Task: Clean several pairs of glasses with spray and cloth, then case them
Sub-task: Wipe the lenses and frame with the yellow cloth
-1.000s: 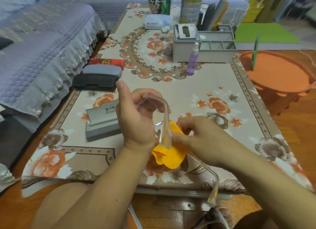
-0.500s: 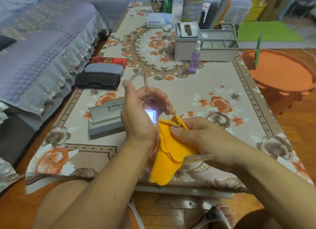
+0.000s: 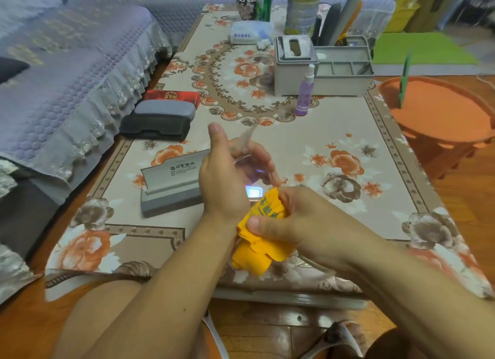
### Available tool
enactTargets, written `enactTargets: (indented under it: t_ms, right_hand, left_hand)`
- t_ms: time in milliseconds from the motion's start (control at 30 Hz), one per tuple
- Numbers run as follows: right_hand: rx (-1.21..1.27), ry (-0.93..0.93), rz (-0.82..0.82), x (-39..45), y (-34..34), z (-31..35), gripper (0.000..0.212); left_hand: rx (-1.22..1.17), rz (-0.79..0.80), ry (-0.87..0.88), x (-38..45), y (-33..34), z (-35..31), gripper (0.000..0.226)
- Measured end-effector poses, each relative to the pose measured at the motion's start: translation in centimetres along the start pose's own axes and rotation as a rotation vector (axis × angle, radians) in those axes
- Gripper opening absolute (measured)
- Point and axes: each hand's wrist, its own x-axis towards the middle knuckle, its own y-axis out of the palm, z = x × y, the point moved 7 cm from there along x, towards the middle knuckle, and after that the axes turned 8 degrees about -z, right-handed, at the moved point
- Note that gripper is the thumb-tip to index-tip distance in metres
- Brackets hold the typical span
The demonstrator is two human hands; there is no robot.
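A low table [image 3: 348,149] with a flowered cover fills the middle of the view and stands on a wooden floor. A sofa with a quilted purple cover [image 3: 67,64] runs along its left edge, and an orange plastic stool [image 3: 439,112] stands at its right edge, with a green mat [image 3: 417,48] behind it on the floor.

Near the far edge stands a grey organiser [image 3: 342,74] with several compartments; tall things stick up from its back part, but I cannot tell what they are. Joined to its left side is a grey tissue box [image 3: 292,72]. Just in front of them stands a purple spray bottle [image 3: 305,91].

Along the left edge lie a red box [image 3: 174,96], a grey case [image 3: 164,109] resting partly on a dark case [image 3: 154,128], and, nearer, an open grey case [image 3: 171,190].

Above the near edge, the left hand [image 3: 225,182] grips the clear-framed glasses [image 3: 249,160], which are blurred and partly hidden by the fingers. The right hand [image 3: 300,222] pinches the yellow cloth [image 3: 262,241] around the lower lens; a bright reflection shows there.
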Motion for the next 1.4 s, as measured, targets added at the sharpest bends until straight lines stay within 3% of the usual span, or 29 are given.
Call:
enactTargets:
  t_ms: [100,233,333,433,500,700,833,967,1133,1233,1333,1400]
  right_hand:
    - [0.020,0.014,0.019,-0.3,-0.2,0.3,0.023]
    - [0.156,0.062,0.161,-0.5,-0.3,0.2,0.017]
    - [0.127,0.063,0.104,0.0,-0.3,-0.4,0.021]
    - [0.025,0.012,0.023,0.0,-0.7,0.1,0.009]
    - [0.025,0.011,0.018,-0.1,-0.8,0.4,0.023]
    - [0.315,0.072,0.079,-0.5,0.1,0.6,0.027]
    - [0.315,0.079,0.123,-0.2,0.2,0.0,0.022]
    - [0.210,0.055,0.097,0.4,0.2,-0.6,0.016]
    - [0.023,0.044,0.040,0.5,-0.4,-0.7,0.035]
    - [-0.047,-0.022,0.001,0.5,-0.6,0.1,0.027]
    - [0.122,0.013,-0.047,0.5,-0.5,-0.2,0.037]
    - [0.214,0.078,0.002,0.4,-0.5,-0.6,0.032]
  left_hand:
    - [-0.035,0.003,-0.040,0.1,-0.2,0.0,0.082]
    - [-0.031,0.014,-0.022,0.2,-0.1,-0.5,0.084]
    - [0.014,-0.015,0.013,-0.2,0.0,-0.7,0.081]
    - [-0.007,-0.033,-0.005,-0.7,0.1,-0.2,0.079]
    - [-0.029,-0.055,-0.041,-0.6,-0.1,0.1,0.078]
    - [-0.051,-0.080,-0.071,0.0,-0.9,0.1,0.079]
    - [-0.021,-0.056,-0.003,-0.1,-0.9,-0.7,0.079]
    - [-0.046,-0.044,0.000,-0.5,-0.4,-1.0,0.076]
    - [0.000,0.005,-0.009,-1.0,0.0,-0.5,0.076]
    - [-0.047,-0.023,-0.047,-0.4,-0.5,-0.5,0.075]
    - [-0.043,-0.042,-0.027,-0.3,-0.8,-0.7,0.074]
    - [-0.020,-0.040,0.030,-0.2,-0.9,-1.3,0.075]
